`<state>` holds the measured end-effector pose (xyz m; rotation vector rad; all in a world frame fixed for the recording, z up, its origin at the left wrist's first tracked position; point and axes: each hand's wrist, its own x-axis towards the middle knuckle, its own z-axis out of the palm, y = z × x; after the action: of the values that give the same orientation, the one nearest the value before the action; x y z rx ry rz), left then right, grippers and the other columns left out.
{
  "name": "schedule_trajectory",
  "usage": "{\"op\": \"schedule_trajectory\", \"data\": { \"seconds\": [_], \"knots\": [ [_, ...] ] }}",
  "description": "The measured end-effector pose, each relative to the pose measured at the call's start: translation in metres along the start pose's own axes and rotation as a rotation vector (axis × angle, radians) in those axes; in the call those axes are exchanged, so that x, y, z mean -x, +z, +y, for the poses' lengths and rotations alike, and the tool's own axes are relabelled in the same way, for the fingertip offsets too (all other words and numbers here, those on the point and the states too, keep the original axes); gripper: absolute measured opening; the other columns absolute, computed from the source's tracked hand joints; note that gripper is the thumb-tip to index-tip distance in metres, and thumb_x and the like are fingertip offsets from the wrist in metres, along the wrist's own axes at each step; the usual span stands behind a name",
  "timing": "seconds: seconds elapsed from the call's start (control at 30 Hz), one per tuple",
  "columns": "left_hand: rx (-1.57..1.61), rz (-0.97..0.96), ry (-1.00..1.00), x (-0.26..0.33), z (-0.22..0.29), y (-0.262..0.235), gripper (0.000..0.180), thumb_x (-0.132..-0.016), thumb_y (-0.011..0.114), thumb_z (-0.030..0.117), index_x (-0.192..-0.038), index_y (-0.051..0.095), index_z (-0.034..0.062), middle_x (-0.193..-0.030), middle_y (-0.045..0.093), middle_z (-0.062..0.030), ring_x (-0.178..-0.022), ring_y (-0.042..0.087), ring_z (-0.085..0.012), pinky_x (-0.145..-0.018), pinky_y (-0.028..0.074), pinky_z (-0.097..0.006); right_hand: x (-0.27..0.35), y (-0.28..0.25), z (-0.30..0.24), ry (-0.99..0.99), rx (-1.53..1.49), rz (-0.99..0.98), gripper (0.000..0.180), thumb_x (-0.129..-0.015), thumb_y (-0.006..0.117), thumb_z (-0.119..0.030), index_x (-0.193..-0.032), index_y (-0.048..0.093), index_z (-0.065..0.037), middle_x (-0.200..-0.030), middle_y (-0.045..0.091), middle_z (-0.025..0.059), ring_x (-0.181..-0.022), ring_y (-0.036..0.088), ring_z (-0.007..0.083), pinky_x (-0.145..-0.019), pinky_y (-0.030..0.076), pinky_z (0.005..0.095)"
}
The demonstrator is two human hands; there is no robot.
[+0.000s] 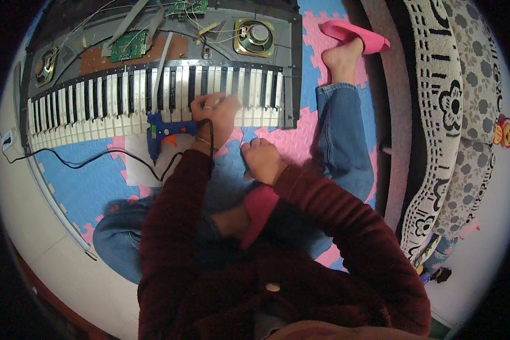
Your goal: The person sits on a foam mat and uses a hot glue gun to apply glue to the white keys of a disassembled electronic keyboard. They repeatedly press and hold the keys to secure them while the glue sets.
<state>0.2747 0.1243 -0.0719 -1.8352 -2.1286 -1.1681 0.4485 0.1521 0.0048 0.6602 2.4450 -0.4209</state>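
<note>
An opened electronic keyboard lies across the floor, its long row of white and black keys (105, 102) facing me. My left hand (216, 115) rests over the keys right of the middle, fingers bent down and drawn together; what lies under the fingertips is hidden. Beside that wrist, a blue glue gun (173, 129) with an orange trigger lies along the keys' front edge. Its black cord (212, 136) crosses my left wrist. Lower and to the right, my right hand (263, 161) is curled closed over the mat, apart from the keys; its inside cannot be seen.
Behind the keys the casing bares a green circuit board (129, 46), loose wires and speakers (255, 37). White paper (139, 164) is under the glue gun. Pink and blue foam mat (79, 195) surrounds my legs. A patterned sofa cover (436, 113) stands at the right, a power strip (11, 144) far left.
</note>
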Motion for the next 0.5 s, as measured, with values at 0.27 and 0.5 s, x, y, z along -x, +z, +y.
{"op": "schedule_trajectory", "data": {
  "seconds": [0.27, 0.5],
  "knots": [
    [0.004, 0.051, -0.049, 0.008, -0.006, 0.016, 0.016, -0.074, 0.073, 0.012, -0.089, 0.075, 0.0160, -0.109, 0.073, 0.0059, -0.103, 0.062, -0.0179, -0.093, 0.038, -0.042, -0.001, 0.000, -0.002, 0.029, -0.013, -0.011, 0.066, -0.058, 0.091, -0.033, -0.107, 0.060, -0.003, -0.104, 0.064, 0.0165, -0.100, 0.063, 0.0349, -0.082, 0.055, 0.0437],
    [0.310, 0.086, -0.283, 0.013, -0.004, 0.023, 0.019, -0.074, 0.072, 0.012, -0.092, 0.074, 0.0177, -0.110, 0.072, 0.0073, -0.106, 0.061, -0.0182, -0.094, 0.038, -0.044, -0.001, 0.003, -0.001, 0.018, 0.018, 0.019, 0.066, -0.055, 0.092, -0.033, -0.105, 0.060, -0.004, -0.101, 0.064, 0.0156, -0.098, 0.064, 0.0339, -0.080, 0.056, 0.0420]
  ]
}}
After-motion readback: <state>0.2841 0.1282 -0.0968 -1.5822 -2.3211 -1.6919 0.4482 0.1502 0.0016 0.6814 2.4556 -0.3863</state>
